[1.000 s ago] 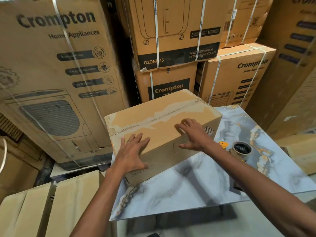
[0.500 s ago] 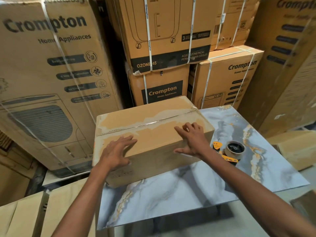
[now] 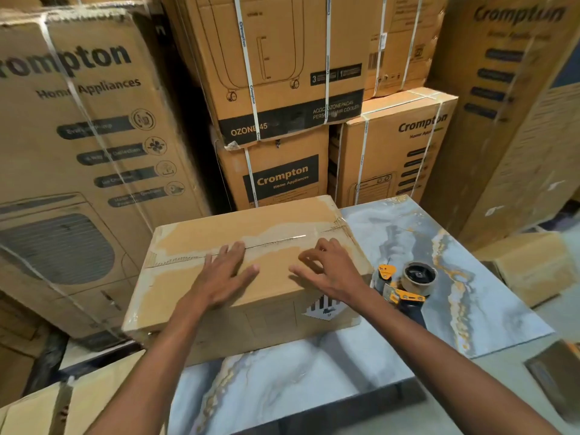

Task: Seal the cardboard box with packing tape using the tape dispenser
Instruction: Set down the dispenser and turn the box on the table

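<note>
A closed brown cardboard box point(image 3: 270, 227) lies on a marbled table point(image 3: 470, 302), its top flaps meeting in a seam that runs left to right, with torn pale patches beside it. My left hand point(image 3: 224, 276) rests flat on the box top, fingers spread and reaching the seam. My right hand point(image 3: 326, 271) lies on the top near the right end, fingers slightly bent, holding nothing. A tape dispenser point(image 3: 405, 285) with orange parts and a brown tape roll sits on the table just right of the box, untouched.
Tall stacks of strapped Crompton cartons point(image 3: 282, 89) wall in the far side and both flanks. A small carton point(image 3: 530, 265) stands right of the table. Flat cardboard point(image 3: 78, 403) lies at the lower left, below the table's left edge.
Both hands have slid along the box top toward its middle, the left one up to the seam. The camera has moved closer; the box sits squarer to me.
</note>
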The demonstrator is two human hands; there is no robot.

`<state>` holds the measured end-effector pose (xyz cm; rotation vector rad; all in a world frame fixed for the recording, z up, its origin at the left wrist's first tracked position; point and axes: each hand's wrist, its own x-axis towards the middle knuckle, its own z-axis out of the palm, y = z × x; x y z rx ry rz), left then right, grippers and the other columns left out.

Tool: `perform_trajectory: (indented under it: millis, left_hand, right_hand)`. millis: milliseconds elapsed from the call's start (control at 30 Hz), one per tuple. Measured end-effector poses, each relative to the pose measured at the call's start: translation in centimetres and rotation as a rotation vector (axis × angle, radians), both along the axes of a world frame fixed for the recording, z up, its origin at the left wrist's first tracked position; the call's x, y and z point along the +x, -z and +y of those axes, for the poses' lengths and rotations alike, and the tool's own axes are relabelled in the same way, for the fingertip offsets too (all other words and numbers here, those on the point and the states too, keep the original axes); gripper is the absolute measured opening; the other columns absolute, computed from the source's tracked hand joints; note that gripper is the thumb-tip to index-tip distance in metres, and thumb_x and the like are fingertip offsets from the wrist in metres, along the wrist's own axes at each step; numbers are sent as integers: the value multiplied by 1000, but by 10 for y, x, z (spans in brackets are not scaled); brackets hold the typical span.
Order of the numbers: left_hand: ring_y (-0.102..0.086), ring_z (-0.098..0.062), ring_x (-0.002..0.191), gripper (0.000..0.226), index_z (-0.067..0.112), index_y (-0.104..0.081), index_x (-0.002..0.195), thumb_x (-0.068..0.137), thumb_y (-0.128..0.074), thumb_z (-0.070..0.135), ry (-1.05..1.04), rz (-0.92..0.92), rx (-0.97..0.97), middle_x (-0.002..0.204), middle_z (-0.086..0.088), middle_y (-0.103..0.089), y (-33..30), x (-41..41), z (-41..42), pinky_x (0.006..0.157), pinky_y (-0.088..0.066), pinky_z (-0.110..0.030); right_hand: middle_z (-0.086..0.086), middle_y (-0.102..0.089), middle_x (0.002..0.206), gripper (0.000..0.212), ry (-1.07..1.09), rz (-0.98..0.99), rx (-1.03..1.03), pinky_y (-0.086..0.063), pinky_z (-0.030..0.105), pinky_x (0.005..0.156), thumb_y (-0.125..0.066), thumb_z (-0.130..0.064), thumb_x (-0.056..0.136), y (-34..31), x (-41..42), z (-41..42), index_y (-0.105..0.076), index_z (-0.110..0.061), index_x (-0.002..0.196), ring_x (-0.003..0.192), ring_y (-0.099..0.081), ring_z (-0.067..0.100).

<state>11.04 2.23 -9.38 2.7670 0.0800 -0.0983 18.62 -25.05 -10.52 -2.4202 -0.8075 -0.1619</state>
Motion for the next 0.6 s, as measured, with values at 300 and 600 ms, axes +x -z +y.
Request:
perform_trajectory:
  millis: [300,600]
  left_hand:
    - [10,-23,155,63,30,-2,162,105,-11,57,103,-12,160,167,15,7,12,67,-85,121,11,-60]
    - [5,-25,157,61,27,-4,162,107,-16,48,237,-9,161,169,10,0,8,122,-156,122,8,-61]
  right_hand:
    - [-6,-57,112,41,438,2,185,-43,36,89,-72,-56,82,14,18,-36,-74,-27,110,111,-47,18]
    - [-8,-58,117,37,353,211,621,-45,6,92,-87,-27,78,24,14,-53,-76,-18,112,110,-58,-1]
